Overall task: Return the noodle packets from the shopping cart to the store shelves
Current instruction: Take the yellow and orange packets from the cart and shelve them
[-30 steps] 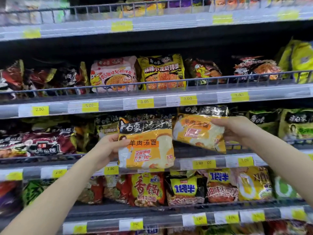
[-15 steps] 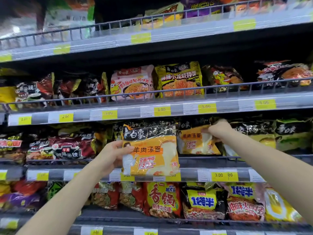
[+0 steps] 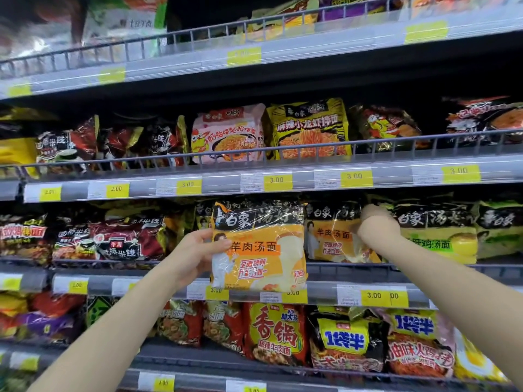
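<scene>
Left hand (image 3: 195,257) grips an orange noodle packet (image 3: 259,247) by its left edge, thumb over the front, fingers hidden behind; we hold it upright in front of the middle shelf (image 3: 319,271), its lower edge level with that shelf's price strip, not yet past the rail. Right hand (image 3: 375,226) reaches into the same shelf and lies against a matching orange packet (image 3: 335,239) already standing there, just beside the held one; it is blurred, and we cannot tell whether the fingers pinch the wrapper or only press on it. Step in hand, as we judge it: one packet seated or being straightened, the second waiting its turn. The next move calls for lifting the held packet over the front rail and sliding it in against its twin, label outward, where the row looks tight. On the middle shelf, dark red packets stand toward the left end, and yellow-green ones (image 3: 437,236) toward the right end. The shelf above (image 3: 368,162) carries pink and yellow packets behind its rail; the shelf below (image 3: 198,360) carries red and yellow ones. The cart is out of view.
</scene>
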`<state>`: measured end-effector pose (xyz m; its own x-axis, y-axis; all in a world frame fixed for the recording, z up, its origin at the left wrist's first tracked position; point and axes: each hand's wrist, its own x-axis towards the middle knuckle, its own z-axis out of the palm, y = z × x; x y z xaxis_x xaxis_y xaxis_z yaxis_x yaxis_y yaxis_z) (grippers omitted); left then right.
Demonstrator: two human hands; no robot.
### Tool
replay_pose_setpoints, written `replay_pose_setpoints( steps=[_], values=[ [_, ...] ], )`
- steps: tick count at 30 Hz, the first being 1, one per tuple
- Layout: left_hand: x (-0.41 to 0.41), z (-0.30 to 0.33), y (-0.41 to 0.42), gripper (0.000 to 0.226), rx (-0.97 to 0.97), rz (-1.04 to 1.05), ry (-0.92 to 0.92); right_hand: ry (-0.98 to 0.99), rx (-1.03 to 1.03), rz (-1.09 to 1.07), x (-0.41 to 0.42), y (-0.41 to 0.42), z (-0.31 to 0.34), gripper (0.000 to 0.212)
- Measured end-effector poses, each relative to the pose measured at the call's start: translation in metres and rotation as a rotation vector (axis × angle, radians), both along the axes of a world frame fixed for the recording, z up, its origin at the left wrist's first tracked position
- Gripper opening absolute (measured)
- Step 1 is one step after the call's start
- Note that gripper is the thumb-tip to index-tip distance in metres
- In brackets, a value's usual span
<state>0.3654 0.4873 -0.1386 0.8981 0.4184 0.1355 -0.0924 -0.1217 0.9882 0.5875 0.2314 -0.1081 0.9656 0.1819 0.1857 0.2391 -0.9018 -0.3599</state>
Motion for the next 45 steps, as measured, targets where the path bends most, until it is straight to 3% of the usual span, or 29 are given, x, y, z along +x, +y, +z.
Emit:
replay_pose_setpoints(
  steps=[7,13,14,18,20,23,26,29,31,36,38,39,41,43,45],
  values=[
    [0.007,-0.004,0.001,0.098,-0.009,-0.008,0.027,-0.198,-0.384,0.057,-0.002,0.005,-0.002,0.036],
    [0.014,-0.004,-0.002,0.094,-0.004,-0.002,0.022,-0.197,-0.149,0.115,-0.016,0.01,-0.005,0.033],
    [0.015,-0.004,-0.004,0.093,-0.004,-0.001,0.016,-0.271,-0.075,0.148,-0.017,0.009,-0.006,0.03],
    [0.022,-0.002,-0.007,0.112,-0.012,0.002,0.009,-0.5,-0.088,0.272,-0.041,0.008,-0.009,0.024],
    [0.024,-0.001,-0.009,0.113,-0.022,-0.002,-0.005,-0.397,0.107,0.425,-0.056,0.006,-0.012,0.039],
    [0.03,0.0,-0.014,0.104,-0.018,-0.025,-0.023,-0.118,0.559,0.562,-0.067,0.004,-0.017,0.058],
    [0.037,-0.002,-0.02,0.079,-0.03,-0.056,-0.03,0.137,0.662,0.597,-0.075,0.003,-0.02,0.072],
    [0.042,-0.002,-0.029,0.072,-0.019,-0.095,-0.031,0.294,0.776,0.568,-0.073,0.004,-0.022,0.039],
    [0.046,-0.002,-0.031,0.063,0.001,-0.114,-0.025,0.368,0.831,0.548,-0.072,0.001,-0.023,0.029],
    [0.052,0.0,-0.05,0.038,0.054,-0.104,-0.021,0.525,0.961,0.487,-0.067,-0.01,-0.014,0.034],
    [0.053,0.002,-0.054,0.044,0.08,-0.086,-0.005,0.565,1.008,0.439,-0.061,-0.015,-0.009,0.034],
    [0.05,0.003,-0.055,0.054,0.155,-0.078,0.034,0.572,1.039,0.412,-0.056,-0.018,-0.007,0.034],
    [0.042,0.0,-0.051,0.073,0.521,-0.08,0.17,0.53,1.06,0.348,-0.045,-0.026,-0.002,0.033],
    [0.035,-0.008,-0.05,0.062,0.923,-0.095,0.308,0.415,1.038,0.302,-0.032,-0.033,0.001,0.029],
    [0.033,-0.023,-0.046,0.067,1.144,-0.155,0.409,0.277,1.009,0.283,-0.023,-0.036,0.002,0.021]
  ],
)
